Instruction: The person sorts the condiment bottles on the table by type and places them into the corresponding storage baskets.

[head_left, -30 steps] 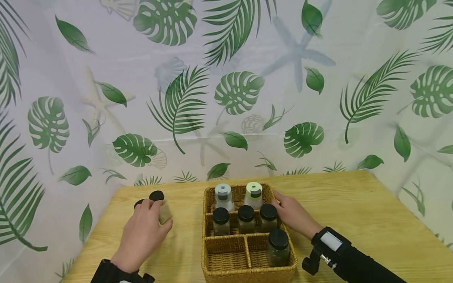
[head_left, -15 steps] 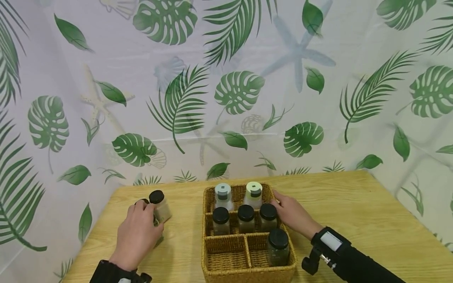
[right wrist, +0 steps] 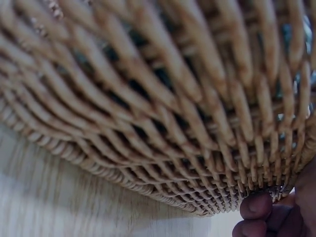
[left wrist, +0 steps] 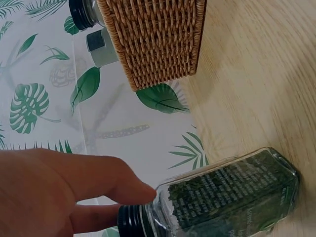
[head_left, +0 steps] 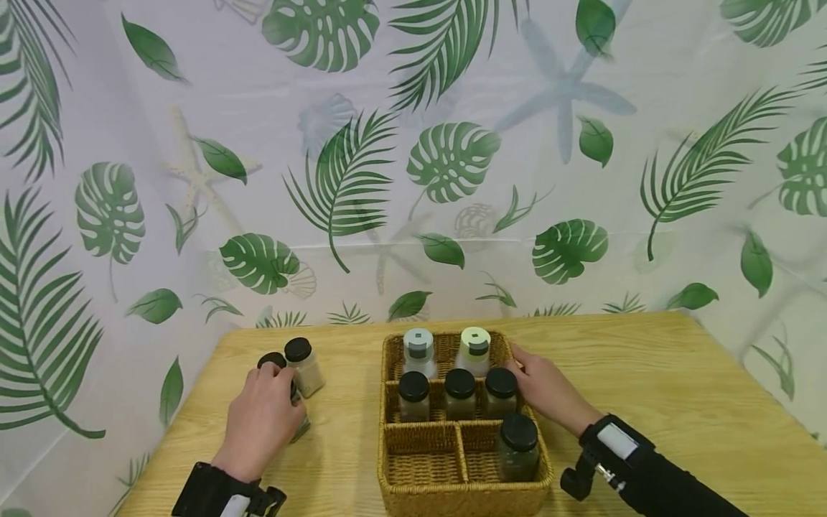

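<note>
In the head view my left hand point(head_left: 261, 416) is at the table's left part. Its thumb and a finger pinch a spice jar point(left wrist: 232, 197) just below the black cap; dark green flakes and printed lettering show through the glass. Close behind stands a jar of pale powder point(head_left: 306, 372) with a black lid. Another black-lidded jar point(head_left: 272, 358) is mostly hidden by my fingers. My right hand point(head_left: 549, 386) holds the far right side of a woven basket point(head_left: 465, 495), fingertips point(right wrist: 256, 206) against the wicker.
Two shakers with pale tops, one whitish point(head_left: 418, 352) and one yellowish point(head_left: 474, 352), stand in the basket's back compartment. Three black-lidded jars point(head_left: 460, 395) fill the middle row. One more jar point(head_left: 518, 449) is at front right. A leaf-print cloth point(head_left: 388, 179) hangs behind the wooden table point(head_left: 646, 402).
My left hand has shifted from beside the pale powder jar to the nearer green-flake jar, uncovering the pale one. The right hand stays on the basket. The head view has turned slightly left.
</note>
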A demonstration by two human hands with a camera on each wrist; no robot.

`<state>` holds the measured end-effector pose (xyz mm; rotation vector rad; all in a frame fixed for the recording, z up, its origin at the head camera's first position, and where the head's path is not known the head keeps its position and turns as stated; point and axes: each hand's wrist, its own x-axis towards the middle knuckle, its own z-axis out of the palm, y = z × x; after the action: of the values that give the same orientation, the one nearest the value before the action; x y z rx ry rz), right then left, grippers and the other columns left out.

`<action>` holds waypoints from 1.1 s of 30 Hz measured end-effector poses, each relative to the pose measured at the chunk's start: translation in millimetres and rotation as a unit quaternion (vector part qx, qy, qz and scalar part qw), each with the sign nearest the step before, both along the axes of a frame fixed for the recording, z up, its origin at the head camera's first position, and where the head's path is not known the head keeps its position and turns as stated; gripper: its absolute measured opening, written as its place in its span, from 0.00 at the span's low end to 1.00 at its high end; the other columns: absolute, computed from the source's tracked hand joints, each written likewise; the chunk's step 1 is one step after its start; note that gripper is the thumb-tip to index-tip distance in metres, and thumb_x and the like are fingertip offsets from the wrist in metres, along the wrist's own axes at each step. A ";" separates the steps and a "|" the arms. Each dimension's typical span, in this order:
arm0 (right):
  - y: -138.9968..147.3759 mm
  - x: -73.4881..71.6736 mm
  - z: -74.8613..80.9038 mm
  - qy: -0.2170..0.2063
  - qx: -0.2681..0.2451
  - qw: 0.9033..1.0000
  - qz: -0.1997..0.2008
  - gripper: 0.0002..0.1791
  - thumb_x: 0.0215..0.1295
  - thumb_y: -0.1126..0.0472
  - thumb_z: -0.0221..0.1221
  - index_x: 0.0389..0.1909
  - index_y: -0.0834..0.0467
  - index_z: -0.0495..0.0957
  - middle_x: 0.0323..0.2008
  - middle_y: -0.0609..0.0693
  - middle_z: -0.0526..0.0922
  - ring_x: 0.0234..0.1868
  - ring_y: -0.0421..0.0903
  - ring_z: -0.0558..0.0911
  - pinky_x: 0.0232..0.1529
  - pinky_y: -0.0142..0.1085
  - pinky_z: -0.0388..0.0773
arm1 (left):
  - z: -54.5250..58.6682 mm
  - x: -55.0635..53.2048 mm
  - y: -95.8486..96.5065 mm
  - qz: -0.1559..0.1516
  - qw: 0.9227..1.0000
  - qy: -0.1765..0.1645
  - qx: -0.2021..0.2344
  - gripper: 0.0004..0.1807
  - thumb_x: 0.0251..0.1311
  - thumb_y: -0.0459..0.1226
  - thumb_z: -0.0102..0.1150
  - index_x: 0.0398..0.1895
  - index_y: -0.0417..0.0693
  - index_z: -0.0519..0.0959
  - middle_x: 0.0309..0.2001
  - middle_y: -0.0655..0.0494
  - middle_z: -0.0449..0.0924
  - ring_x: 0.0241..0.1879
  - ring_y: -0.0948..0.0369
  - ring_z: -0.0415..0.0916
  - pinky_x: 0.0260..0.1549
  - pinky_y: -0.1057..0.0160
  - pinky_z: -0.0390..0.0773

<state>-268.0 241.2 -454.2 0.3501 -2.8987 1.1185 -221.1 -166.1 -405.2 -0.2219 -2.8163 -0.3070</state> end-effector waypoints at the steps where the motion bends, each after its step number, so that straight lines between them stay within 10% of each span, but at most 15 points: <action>1: 0.6 0.2 0.1 -0.001 0.001 1.000 0.000 0.30 0.77 0.54 0.40 0.69 0.71 0.55 0.07 0.41 0.58 0.07 0.39 0.54 0.13 0.33 0.59 | -0.3 0.2 0.1 -0.002 1.000 -0.002 0.000 0.18 0.47 0.31 0.62 0.45 0.35 0.81 0.41 0.37 0.74 0.39 0.44 0.69 0.21 0.51 0.78; 17: -3.6 -6.6 2.7 0.009 0.011 1.000 0.015 0.29 0.77 0.54 0.40 0.69 0.70 0.55 0.07 0.42 0.59 0.07 0.39 0.54 0.13 0.33 0.59 | 14.8 12.1 5.8 -0.025 0.999 0.034 0.023 0.16 0.47 0.28 0.58 0.43 0.36 0.80 0.37 0.41 0.73 0.38 0.46 0.68 0.25 0.53 0.75; 33: 3.6 -0.3 -1.6 0.000 0.006 1.000 0.004 0.29 0.77 0.55 0.40 0.70 0.70 0.54 0.07 0.44 0.63 0.08 0.39 0.53 0.15 0.35 0.61 | 58.5 36.7 70.3 -0.116 0.990 0.062 0.042 0.19 0.55 0.32 0.54 0.52 0.44 0.77 0.46 0.47 0.73 0.48 0.52 0.65 0.38 0.57 0.74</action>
<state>-268.3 244.7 -455.8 0.3625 -2.9080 1.1024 -184.4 -95.8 -346.7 -0.5333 -2.6505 -0.4449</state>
